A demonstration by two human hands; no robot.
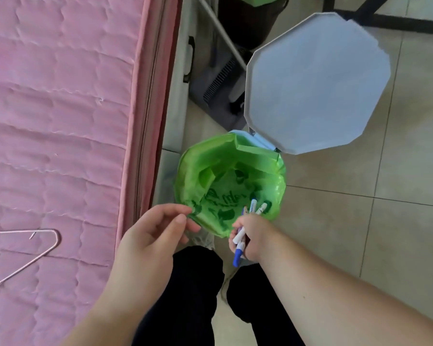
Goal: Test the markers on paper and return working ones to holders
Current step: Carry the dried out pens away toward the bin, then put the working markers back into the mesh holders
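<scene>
My right hand (251,237) grips a bunch of white markers (256,208) with blue and green caps, held over the near rim of a small bin lined with a green bag (205,156). The markers' upper ends poke out above my fingers and one blue end sticks out below my palm. My left hand (151,228) hovers at the bin's near left edge, its fingers loosely curled and holding nothing. The bin's light blue lid (315,83) stands swung up. No paper or holders are in view.
A bed with a pink quilted cover (55,121) fills the left side, with a pink wire hanger (35,255) lying on it. Beige floor tiles (360,221) spread to the right. A dark appliance (218,88) and another bin stand behind. My dark-trousered legs (198,295) are below.
</scene>
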